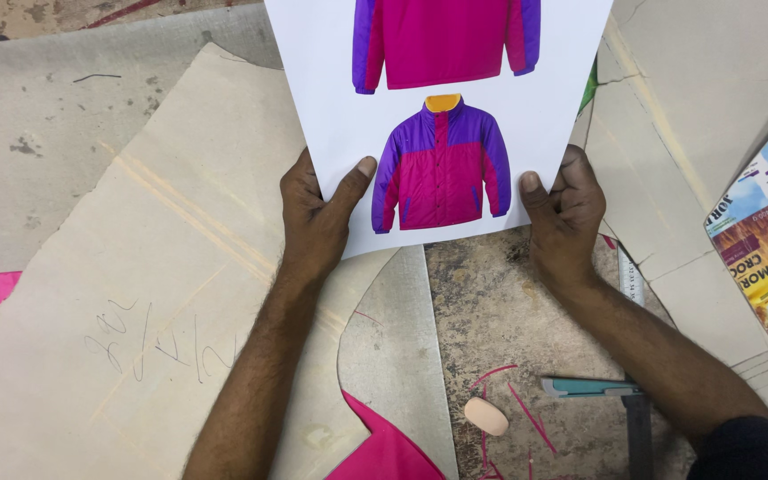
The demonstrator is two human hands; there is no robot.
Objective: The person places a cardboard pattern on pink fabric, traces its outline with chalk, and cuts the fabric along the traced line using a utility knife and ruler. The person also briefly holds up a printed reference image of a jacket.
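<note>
While left hand [315, 213] & right hand [564, 213] grip jacket printout [442, 53] at 12, pink fabric [384, 449] at 6 lies untouched w/ chalk [485, 415] idle.

Setting identified as a tailoring or garment-cutting workshop. A worn, stained worktable [508, 329] is covered with large beige cardboard pattern pieces [162, 293], cut to curved outlines and marked with pencilled notes. Scraps of bright pink fabric [384, 449] are seen beneath the patterns at the lower and left edges. Pink chalk lines [526, 413] are drawn on the table surface beside an oval peach-coloured tailor's chalk [485, 416]. A white printed sheet showing purple-and-magenta jackets [442, 116] is held up as a reference.
</note>
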